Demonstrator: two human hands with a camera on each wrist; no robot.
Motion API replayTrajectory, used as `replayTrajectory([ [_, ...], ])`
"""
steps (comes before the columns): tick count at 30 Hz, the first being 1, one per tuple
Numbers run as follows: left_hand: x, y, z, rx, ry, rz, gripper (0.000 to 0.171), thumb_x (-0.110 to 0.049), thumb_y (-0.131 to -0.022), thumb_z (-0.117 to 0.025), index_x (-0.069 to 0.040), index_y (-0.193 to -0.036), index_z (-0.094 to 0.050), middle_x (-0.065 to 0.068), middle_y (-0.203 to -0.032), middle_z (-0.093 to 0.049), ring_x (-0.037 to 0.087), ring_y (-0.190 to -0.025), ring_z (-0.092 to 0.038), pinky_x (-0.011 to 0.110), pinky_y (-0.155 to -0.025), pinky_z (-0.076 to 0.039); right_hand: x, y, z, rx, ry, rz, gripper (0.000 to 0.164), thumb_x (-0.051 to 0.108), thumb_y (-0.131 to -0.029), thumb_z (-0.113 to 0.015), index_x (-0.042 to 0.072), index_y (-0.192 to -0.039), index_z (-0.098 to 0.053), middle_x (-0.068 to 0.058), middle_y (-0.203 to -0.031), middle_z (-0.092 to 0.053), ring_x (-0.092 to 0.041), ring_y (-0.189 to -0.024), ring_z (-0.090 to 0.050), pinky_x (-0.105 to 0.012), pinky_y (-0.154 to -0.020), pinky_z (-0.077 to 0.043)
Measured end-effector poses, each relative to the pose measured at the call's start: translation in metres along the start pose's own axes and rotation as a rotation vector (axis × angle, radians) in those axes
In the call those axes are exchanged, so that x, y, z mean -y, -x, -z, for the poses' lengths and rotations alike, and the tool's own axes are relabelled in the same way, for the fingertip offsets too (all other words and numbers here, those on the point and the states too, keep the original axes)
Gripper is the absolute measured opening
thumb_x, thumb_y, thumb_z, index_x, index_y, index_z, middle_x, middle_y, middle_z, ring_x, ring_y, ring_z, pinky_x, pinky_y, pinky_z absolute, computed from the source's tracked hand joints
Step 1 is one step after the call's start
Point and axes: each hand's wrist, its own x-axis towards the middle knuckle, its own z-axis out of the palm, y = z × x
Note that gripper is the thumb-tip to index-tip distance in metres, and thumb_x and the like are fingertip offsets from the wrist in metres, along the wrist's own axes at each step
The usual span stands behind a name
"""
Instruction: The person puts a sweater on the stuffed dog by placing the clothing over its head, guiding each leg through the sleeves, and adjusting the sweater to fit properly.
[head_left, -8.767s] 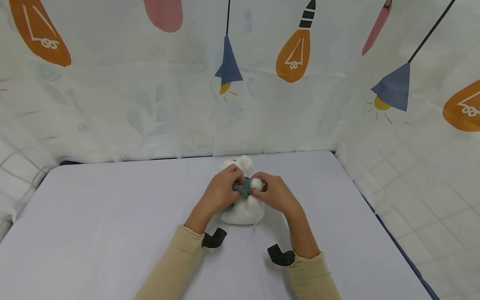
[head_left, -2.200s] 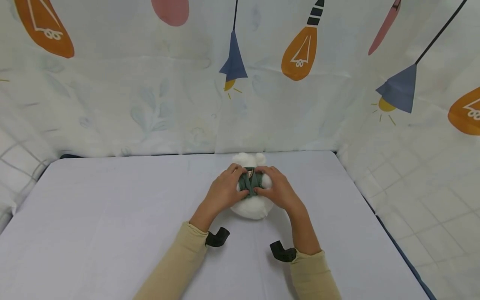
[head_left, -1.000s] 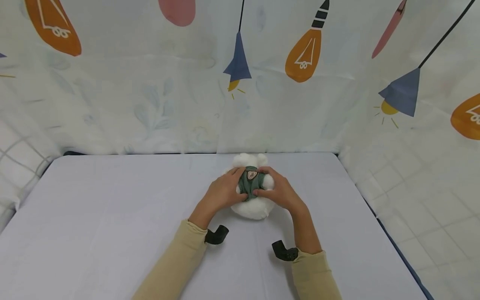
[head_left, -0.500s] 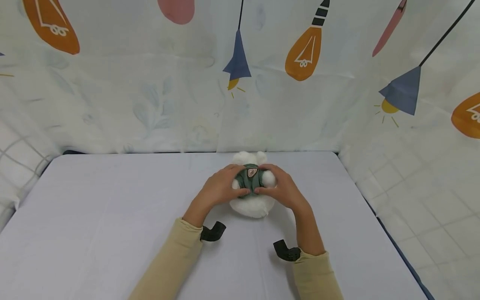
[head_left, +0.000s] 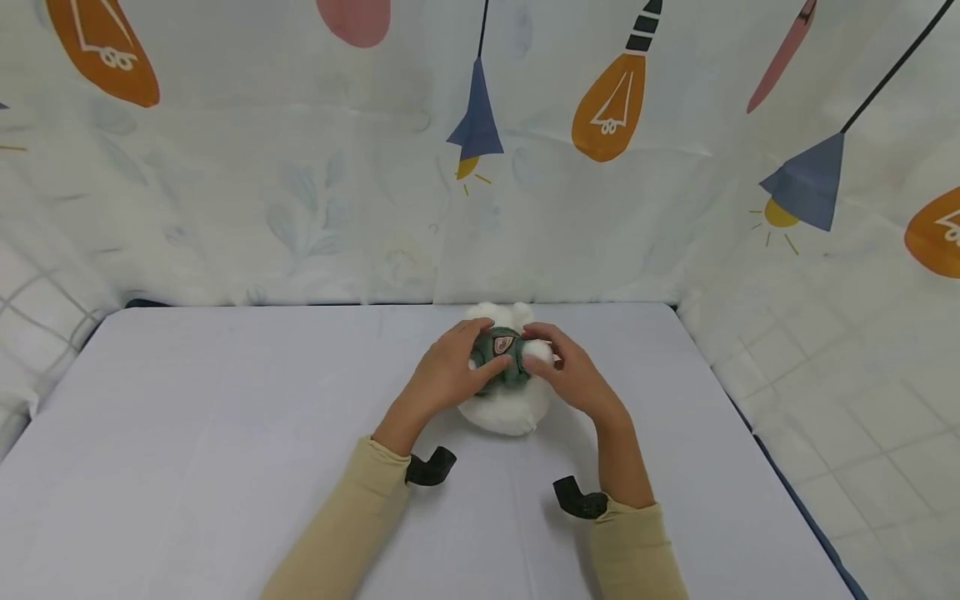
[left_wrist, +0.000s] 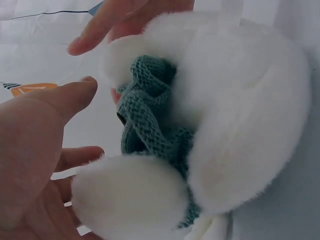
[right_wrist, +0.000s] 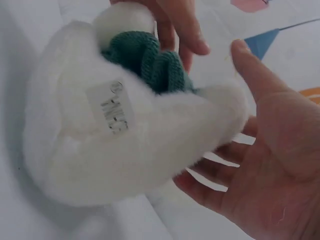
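Observation:
A white plush toy (head_left: 504, 410) in a green knitted sweater (head_left: 497, 367) sits near the table's back edge. A small badge (head_left: 502, 344) shows on the sweater. My left hand (head_left: 450, 367) is beside the toy's left-hand side in the head view, thumb stretched across the sweater. In the left wrist view, its fingers lie behind a white paw (left_wrist: 130, 195), thumb apart. My right hand (head_left: 573, 375) surrounds the other paw (head_left: 537, 353) loosely. The right wrist view shows its straight thumb away from the plush, fingers along the paw's far side, and a printed label (right_wrist: 112, 107) underneath.
A white cloth covers the table (head_left: 225, 433). Behind it hangs a pale curtain (head_left: 360, 225) printed with lamps and bulbs. Black curved pieces (head_left: 431, 467) sit at both wrists, by the beige sleeves (head_left: 337, 517).
Earlier the sweater was bunched and the toy turned; its badge now faces up and the sweater lies smoother. My right hand has just shifted from the sweater to the paw; my left thumb moved rightward.

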Motion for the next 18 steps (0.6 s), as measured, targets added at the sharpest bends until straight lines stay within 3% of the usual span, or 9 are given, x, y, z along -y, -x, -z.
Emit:
replayTrajectory([
  [4, -0.005, -0.001, 0.001, -0.076, 0.053, -0.103, 0.052, -0.042, -0.090, -0.066, -0.011, -0.130, -0.056, 0.005, -0.132, -0.057, 0.023, -0.120, -0.055, 0.043, -0.099, -0.047, -0.008, 0.000, 0.007, -0.081, -0.174, -0.090, 0.040, 0.035, -0.104, -0.042, 0.003, -0.125, -0.055, -0.011, -0.116, -0.062, -0.022, -0.102, -0.063, -0.038, -0.086, -0.054],
  [8, -0.008, -0.001, 0.003, -0.068, 0.046, -0.189, 0.043, -0.036, -0.087, -0.072, -0.012, -0.121, -0.062, 0.004, -0.127, -0.058, 0.021, -0.116, -0.056, 0.040, -0.096, -0.049, -0.010, -0.002, 0.006, -0.093, -0.207, -0.133, 0.034, 0.027, -0.104, -0.045, -0.002, -0.101, -0.063, -0.010, -0.085, -0.062, -0.019, -0.074, -0.061, -0.030, -0.068, -0.053],
  [14, -0.001, 0.001, 0.011, 0.087, 0.091, -0.265, 0.037, -0.021, -0.093, -0.065, -0.010, -0.127, -0.058, 0.008, -0.133, -0.056, 0.024, -0.127, -0.051, 0.042, -0.105, -0.043, -0.003, -0.005, -0.003, 0.009, -0.157, -0.019, 0.026, 0.026, -0.101, -0.051, 0.005, -0.102, -0.066, -0.008, -0.084, -0.063, -0.024, -0.078, -0.063, -0.042, -0.074, -0.054],
  [18, 0.008, 0.000, 0.014, 0.097, 0.132, -0.270, 0.034, -0.006, -0.094, -0.058, -0.008, -0.128, -0.057, 0.008, -0.132, -0.057, 0.023, -0.122, -0.054, 0.041, -0.101, -0.045, -0.001, -0.004, -0.008, 0.029, -0.141, -0.002, 0.020, 0.022, -0.101, -0.052, 0.008, -0.104, -0.066, -0.009, -0.088, -0.063, -0.022, -0.080, -0.063, -0.050, -0.076, -0.053],
])
